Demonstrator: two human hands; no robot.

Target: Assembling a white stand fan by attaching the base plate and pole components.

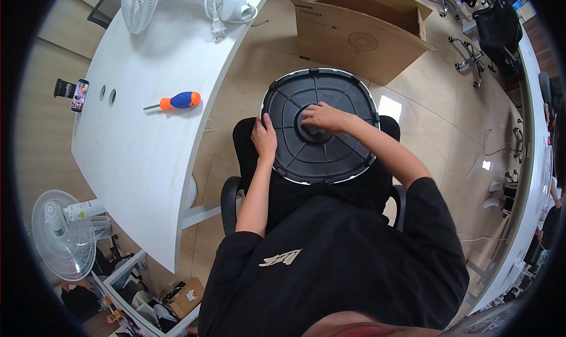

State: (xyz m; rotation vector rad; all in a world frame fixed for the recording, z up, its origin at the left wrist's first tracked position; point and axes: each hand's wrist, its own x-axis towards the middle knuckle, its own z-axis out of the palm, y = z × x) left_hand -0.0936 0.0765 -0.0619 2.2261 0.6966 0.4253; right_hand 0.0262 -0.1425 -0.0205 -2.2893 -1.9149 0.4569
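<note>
A round-cornered black fan base, ribbed and edged with white, rests on my lap with its underside up. My left hand holds its left rim, the thumb lying over the edge. At the middle of the base, my right hand has its fingers closed round a dark knob, which they partly cover. To the left, a screwdriver with a blue and orange handle lies on the white table, its shaft pointing left.
The white table bears a fan head, a white fan part with a coiled cord and a phone. An opened cardboard box stands ahead. Another white fan is at lower left; office chairs stand far right.
</note>
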